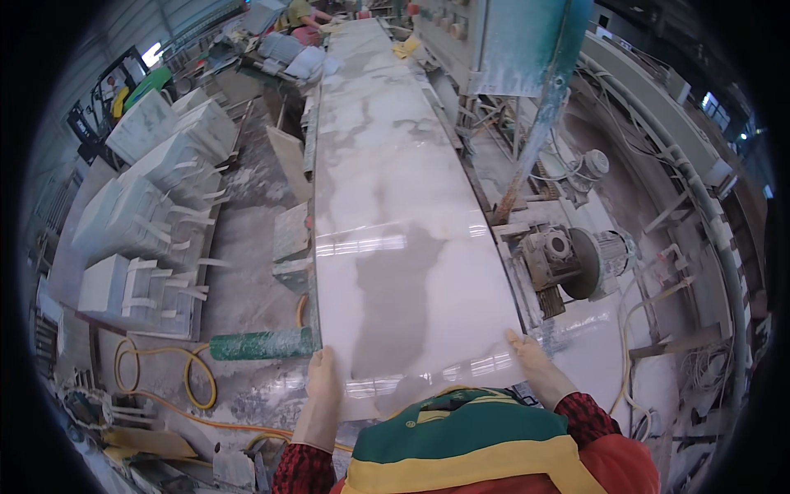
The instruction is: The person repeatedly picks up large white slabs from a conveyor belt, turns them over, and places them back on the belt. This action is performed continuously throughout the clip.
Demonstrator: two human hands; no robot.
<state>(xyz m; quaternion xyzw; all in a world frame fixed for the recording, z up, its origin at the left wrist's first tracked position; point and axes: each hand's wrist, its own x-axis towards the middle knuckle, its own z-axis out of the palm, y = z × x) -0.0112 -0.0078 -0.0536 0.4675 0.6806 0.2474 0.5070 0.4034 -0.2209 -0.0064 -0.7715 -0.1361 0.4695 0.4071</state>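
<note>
"Down toward seven o'clock, how to describe the left hand (pixel 321 379)?"

"Set nearly upright along the left edge of the pale slab (pixel 469 309), with the forearm rising from below in a red-and-black checked sleeve (pixel 303 471)."

"And between four and five, the right hand (pixel 536 368)?"

"Slanted inward toward eleven o'clock, out of a matching cuff."

"Fingers apart or together?"

"On both sides, clamped on the side edges of the slab, close to the near corners, judging by the visible parts. Cannot tell how far under the rim."

"Where to place the slab, then?"

"Between the two sets of fingers (pixel 516 341), touching both. Running away from six to nearly twelve o'clock, flat and glossy, with a grey patch down the middle. At half past five, partly hidden at its near end behind a green-and-yellow apron (pixel 461 432)."

"Any room along the edges?"

"Little on the right: at three o'clock, just beside the edge, a motor (pixel 550 253). Toward eight, close to the left hand, a green roller (pixel 259 344). More width at nine, over dusty floor (pixel 255 230), as far as the bundled white slabs (pixel 140 288). Far off at twelve, a yellow cloth (pixel 405 48); past eleven, another person (pixel 301 15)."
</note>
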